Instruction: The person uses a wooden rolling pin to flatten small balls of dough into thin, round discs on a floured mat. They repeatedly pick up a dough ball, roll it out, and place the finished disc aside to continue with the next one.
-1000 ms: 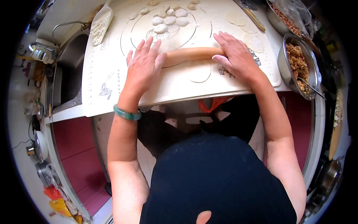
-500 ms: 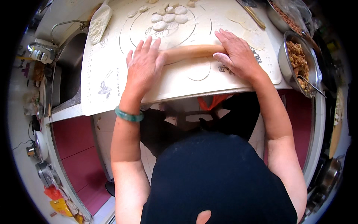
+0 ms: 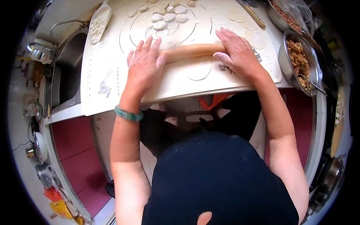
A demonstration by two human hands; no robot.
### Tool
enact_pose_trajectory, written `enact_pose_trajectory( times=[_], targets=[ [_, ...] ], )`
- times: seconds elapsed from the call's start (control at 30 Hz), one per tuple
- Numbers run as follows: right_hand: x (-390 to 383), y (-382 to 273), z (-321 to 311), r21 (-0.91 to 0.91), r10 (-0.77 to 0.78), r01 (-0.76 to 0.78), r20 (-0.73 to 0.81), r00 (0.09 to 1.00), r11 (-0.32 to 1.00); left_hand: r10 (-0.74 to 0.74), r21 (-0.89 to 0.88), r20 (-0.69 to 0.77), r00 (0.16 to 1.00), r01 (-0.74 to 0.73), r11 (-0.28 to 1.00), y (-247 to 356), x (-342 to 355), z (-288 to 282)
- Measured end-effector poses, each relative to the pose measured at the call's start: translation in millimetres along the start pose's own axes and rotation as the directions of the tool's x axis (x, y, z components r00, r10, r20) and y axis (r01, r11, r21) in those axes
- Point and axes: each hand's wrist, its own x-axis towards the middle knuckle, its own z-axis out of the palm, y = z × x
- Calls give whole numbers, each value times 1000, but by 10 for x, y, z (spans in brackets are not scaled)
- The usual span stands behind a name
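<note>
A wooden rolling pin (image 3: 193, 51) lies crosswise on the white printed mat (image 3: 150, 90). My left hand (image 3: 145, 63) rests palm down over its left end, fingers stretched forward. Over the right end lies my right hand (image 3: 237, 52), flat too, its thumb angled along the pin. Neither hand is wrapped round the wood. A thin round dough wrapper (image 3: 198, 69) shows on the near side of the pin; its far edge is hidden. Beyond the pin sit several small floured dough pieces (image 3: 169, 17). Flat rolled wrappers (image 3: 254, 38) overlap past my right hand.
A white scoop of flour (image 3: 99, 25) lies at the mat's far left, beside the sink (image 3: 71, 52). On the right stands a metal bowl (image 3: 284, 60) of filling with a utensil in it. A wooden-handled tool (image 3: 255, 17) and another bowl (image 3: 275, 15) are farther back.
The hands, pin and wrapper keep nearly the same places. The whole view has shifted very slightly.
</note>
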Motion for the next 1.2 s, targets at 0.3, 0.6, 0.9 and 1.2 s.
enact_pose_trajectory(
  times=[0.3,0.6,0.9,1.2],
  targets=[
    [-760,-255,-172,-25,-104,105,46,994,994,100,-18,158,982,-98,995,243,-851,-188],
    [-215,66,5,78,-55,54,8,998,996,62,10,54,997,-62,998,94,-166,-110],
    [-313,-57,-78,-38,-59,57,-55,997,998,59,-3,72,996,-59,998,111,-370,-77],
    [-854,-205,-124,23,-100,99,26,995,995,138,32,144,980,-144,989,304,-883,-261]
  ],
)
